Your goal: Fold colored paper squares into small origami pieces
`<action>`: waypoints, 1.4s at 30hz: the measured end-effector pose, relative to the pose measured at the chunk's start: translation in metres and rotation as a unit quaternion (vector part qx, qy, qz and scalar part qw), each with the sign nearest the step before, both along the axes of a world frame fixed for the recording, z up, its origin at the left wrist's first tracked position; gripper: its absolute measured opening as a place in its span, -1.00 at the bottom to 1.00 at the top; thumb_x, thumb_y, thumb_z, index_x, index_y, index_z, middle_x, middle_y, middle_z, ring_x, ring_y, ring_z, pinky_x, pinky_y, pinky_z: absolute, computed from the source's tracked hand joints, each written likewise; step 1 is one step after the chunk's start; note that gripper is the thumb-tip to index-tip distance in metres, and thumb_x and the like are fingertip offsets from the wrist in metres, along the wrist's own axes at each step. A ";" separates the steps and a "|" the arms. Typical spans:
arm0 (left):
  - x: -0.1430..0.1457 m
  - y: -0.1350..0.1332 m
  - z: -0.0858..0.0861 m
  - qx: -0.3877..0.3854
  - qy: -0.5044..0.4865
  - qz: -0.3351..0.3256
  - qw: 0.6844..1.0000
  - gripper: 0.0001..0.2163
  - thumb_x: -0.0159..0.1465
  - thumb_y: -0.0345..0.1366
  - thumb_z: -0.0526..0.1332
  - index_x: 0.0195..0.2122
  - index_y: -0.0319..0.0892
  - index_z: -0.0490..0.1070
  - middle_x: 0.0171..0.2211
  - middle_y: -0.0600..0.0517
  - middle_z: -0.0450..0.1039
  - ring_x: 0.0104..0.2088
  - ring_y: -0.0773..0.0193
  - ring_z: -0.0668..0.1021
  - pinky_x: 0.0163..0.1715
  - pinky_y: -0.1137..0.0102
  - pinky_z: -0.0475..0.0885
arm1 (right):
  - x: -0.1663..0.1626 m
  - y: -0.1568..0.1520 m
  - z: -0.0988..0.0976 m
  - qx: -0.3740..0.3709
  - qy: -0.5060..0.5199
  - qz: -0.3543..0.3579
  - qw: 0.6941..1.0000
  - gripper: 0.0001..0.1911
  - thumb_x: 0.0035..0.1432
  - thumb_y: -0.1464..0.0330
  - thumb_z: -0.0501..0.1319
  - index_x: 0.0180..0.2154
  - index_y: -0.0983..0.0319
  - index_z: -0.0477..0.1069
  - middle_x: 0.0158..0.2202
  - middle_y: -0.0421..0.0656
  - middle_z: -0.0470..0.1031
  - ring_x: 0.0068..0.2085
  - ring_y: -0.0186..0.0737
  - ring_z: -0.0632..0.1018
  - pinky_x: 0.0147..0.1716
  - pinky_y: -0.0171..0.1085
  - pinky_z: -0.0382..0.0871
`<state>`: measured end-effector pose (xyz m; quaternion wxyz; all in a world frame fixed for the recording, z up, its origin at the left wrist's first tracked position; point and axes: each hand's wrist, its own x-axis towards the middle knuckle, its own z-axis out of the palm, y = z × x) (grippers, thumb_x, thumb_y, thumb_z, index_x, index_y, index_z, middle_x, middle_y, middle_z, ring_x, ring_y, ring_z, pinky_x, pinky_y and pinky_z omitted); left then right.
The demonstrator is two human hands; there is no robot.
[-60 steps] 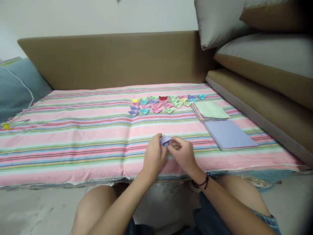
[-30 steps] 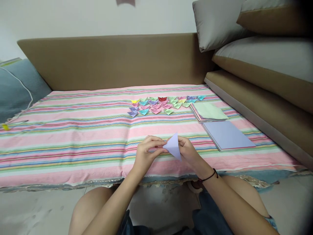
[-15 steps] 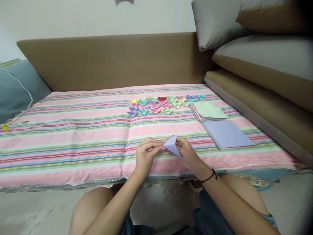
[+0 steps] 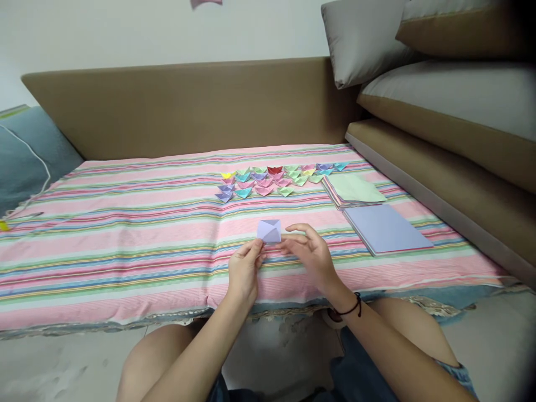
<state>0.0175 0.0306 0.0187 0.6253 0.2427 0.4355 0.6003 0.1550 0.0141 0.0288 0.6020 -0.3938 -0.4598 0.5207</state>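
Observation:
A small lavender folded paper (image 4: pixel 269 231), roughly square with crossing creases on its face, is pinched at its lower left corner by my left hand (image 4: pixel 245 267). Just to the right of the paper is my right hand (image 4: pixel 312 254), its fingers apart and curved toward the paper's edge. Whether a right fingertip touches the paper is hard to tell. Beyond the hands, several small folded paper boats (image 4: pixel 263 191) in pink, blue, green, yellow and red stand in rows on the striped cloth (image 4: pixel 146 240).
At the right lie a stack of lavender paper sheets (image 4: pixel 387 228) and, behind it, a pile topped with pale green paper (image 4: pixel 355 188). Grey and brown cushions (image 4: pixel 452 106) are piled along the right side. A brown backrest (image 4: pixel 184 109) stands behind. A white cable (image 4: pixel 36 153) runs at the far left.
The lavender paper has turned from a pointed, opened shape into a flat square facing me and has moved slightly left. My right hand has let go of it and its fingers have spread.

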 end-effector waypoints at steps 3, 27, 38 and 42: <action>0.003 -0.004 0.001 -0.008 -0.010 -0.013 1.000 -0.75 -0.18 -0.26 0.44 -0.50 -0.27 0.50 -0.51 0.06 0.47 -0.51 0.46 0.46 -0.51 0.57 0.39 | -0.005 -0.001 -0.004 0.016 -0.045 -0.030 0.998 -0.72 -0.13 0.30 0.37 -0.31 0.22 0.45 -0.36 -0.14 0.56 -0.28 -0.13 0.58 -0.24 -0.21 0.47; -0.028 0.001 0.022 0.238 0.285 -0.201 0.906 -0.87 -0.02 -0.26 0.37 -0.51 -0.20 0.51 -0.43 -0.02 0.53 -0.44 0.23 0.56 -0.45 0.41 0.49 | 0.022 0.000 0.003 0.087 -0.182 0.049 0.978 -0.87 -0.04 0.29 0.31 -0.49 0.22 0.48 -0.43 -0.12 0.55 -0.38 -0.16 0.57 -0.34 -0.20 0.50; -0.017 -0.005 0.018 0.121 0.183 -0.145 0.965 -0.79 -0.14 -0.31 0.44 -0.53 -0.24 0.44 -0.55 0.04 0.52 -0.52 0.25 0.56 -0.46 0.37 0.51 | 0.014 -0.001 -0.004 -0.004 -0.064 0.000 0.998 -0.80 -0.17 0.27 0.39 -0.53 0.23 0.46 -0.55 -0.17 0.51 -0.47 -0.18 0.55 -0.45 -0.22 0.51; -0.021 -0.003 0.019 0.139 0.173 -0.177 0.959 -0.79 -0.11 -0.31 0.42 -0.52 -0.24 0.42 -0.50 0.02 0.53 -0.47 0.24 0.57 -0.41 0.36 0.52 | 0.017 0.000 -0.002 0.006 -0.079 0.031 0.996 -0.81 -0.14 0.28 0.38 -0.51 0.24 0.44 -0.51 -0.16 0.52 -0.43 -0.18 0.56 -0.41 -0.22 0.51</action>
